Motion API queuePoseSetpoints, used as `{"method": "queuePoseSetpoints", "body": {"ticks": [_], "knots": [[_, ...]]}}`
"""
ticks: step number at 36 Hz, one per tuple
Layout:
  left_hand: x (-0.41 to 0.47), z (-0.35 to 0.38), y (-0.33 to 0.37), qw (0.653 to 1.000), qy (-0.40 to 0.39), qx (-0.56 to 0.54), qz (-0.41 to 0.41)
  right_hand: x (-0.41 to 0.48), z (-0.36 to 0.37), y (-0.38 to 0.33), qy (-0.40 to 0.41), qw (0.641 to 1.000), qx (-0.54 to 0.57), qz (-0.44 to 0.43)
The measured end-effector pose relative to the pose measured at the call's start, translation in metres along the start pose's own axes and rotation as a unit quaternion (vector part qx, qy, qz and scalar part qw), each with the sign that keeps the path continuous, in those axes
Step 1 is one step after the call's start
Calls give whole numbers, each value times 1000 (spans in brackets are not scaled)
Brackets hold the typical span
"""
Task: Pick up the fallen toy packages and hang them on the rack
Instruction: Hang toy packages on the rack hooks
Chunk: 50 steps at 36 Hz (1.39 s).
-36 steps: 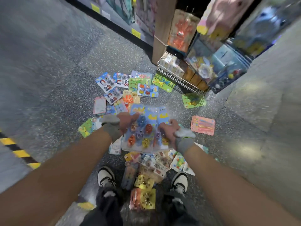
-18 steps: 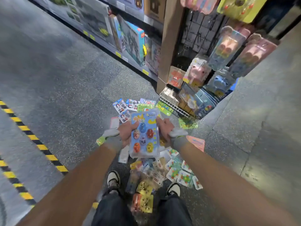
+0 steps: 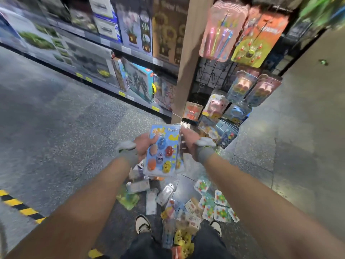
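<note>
Since the earlier frames the blue toy package (image 3: 162,152) has come up away from the floor pile (image 3: 211,204) and the rack (image 3: 209,71) has risen into view at 1 o'clock. I read the package as a flat, rectangular blue card under a clear, glossy blister that holds six small rounded figures in two columns: blue, red, orange, purple and yellow. The edge of a second card shows behind its right side.

Its long axis runs from 6 to 12 o'clock, leaning slightly right. The printed header end points to 12 o'clock, toward the wooden post (image 3: 190,53), and the face is turned up to the camera.

My left hand (image 3: 143,144) grasps the left edge, thumb across the front. My right hand (image 3: 188,141) grasps the upper right edge. Both wrists wear grey knit bands.

The rack is a dark wire grid hung with carded toys, among them a pink scalloped card (image 3: 220,30) and a yellow-and-orange one (image 3: 259,38).

At 6 o'clock, more cards and blisters lie scattered on the speckled grey floor (image 3: 56,137), around my shoes (image 3: 141,224). Yellow-and-black hazard tape (image 3: 20,205) crosses at 8 o'clock.
</note>
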<state>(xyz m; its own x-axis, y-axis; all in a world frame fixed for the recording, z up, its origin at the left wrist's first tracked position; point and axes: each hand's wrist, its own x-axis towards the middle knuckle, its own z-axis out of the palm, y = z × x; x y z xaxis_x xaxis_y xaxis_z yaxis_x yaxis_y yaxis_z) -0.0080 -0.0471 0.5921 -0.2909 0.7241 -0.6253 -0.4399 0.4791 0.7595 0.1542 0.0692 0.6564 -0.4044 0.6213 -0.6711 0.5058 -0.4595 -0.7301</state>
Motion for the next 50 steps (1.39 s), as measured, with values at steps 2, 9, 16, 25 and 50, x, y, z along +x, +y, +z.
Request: {"method": "queuePoseSetpoints", "body": {"ticks": [2,9,16,25,50], "knots": [[11,-24,17,999,-23,35,5,-5,14,-19,15,999,38,-7],[14,-34,74,993,-48,103,40,-6,21,-62,56,995,71,-44],[-2,-5,133,986,-62,129,89,-11,-6,-102,89,988,100,-76],[63,1,174,972,-65,191,118,43,-41,-138,101,986,65,-116],[127,87,251,976,-12,208,62,159,-143,-167,94,987,-27,-127]]}}
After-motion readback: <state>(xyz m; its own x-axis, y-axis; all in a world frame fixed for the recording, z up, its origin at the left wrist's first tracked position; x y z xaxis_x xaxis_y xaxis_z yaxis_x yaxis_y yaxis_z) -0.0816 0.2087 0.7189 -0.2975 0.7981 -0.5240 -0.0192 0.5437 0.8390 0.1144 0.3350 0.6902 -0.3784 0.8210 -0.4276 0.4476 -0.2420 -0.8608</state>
